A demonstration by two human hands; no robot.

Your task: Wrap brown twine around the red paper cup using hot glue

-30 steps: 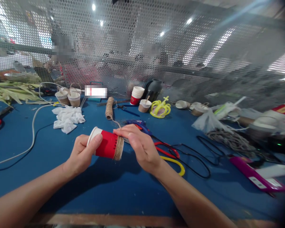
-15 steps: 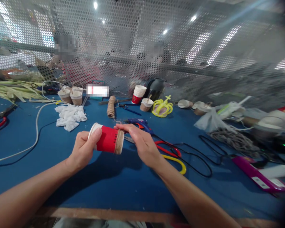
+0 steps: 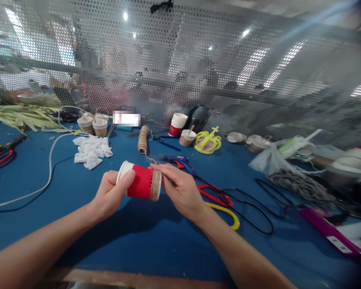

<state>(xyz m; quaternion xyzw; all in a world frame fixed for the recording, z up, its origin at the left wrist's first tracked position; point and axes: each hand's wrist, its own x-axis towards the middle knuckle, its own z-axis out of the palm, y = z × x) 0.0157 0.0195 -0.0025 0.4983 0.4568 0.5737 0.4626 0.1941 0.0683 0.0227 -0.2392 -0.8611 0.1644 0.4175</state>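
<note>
Twine (image 3: 156, 187) rings cup (image 3: 140, 182), center frame.
Left hand (image 3: 110, 193) clasps rim end, likely freeing the base; half-curled right hand (image 3: 183, 190) touches twine, grip unclear.

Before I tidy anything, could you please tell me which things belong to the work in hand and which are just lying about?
Apparently in use:
red cup, in the left hand
twine around the cup's end, at the right hand
spool of twine

Apparently just lying about:
crumpled white cloth
yellow crown
pale leaves
glue gun (role unclear)
</note>
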